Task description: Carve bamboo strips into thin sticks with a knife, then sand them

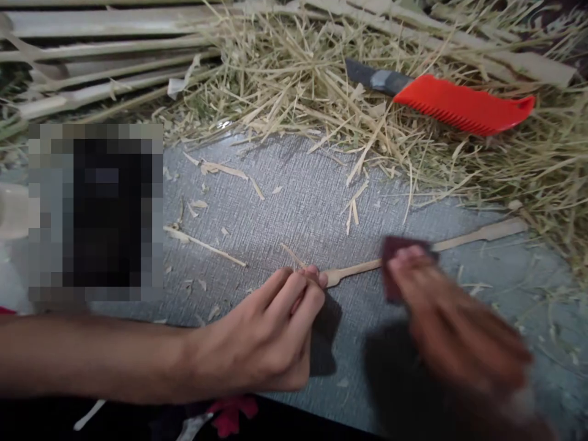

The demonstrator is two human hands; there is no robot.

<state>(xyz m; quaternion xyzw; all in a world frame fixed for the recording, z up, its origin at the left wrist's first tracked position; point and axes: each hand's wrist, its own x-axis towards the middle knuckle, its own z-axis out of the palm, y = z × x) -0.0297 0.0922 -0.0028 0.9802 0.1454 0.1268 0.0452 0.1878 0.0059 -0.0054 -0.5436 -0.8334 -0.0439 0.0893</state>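
Note:
A thin carved wooden strip, wider towards its ends, lies slantwise across the grey surface. My left hand pinches its left end between closed fingers. Over the middle of the strip, my right hand presses a dark red piece of sandpaper with its fingertips; this hand is blurred by motion. The strip's part under the sandpaper is hidden, and its right end reaches out to the shavings. Near my left fingers lies a thin splinter.
A knife with a red handle rests on a heap of pale shavings at the back. Long split stalks lie at the upper left. Loose slivers dot the grey work surface. A pixelated patch hides something at the left.

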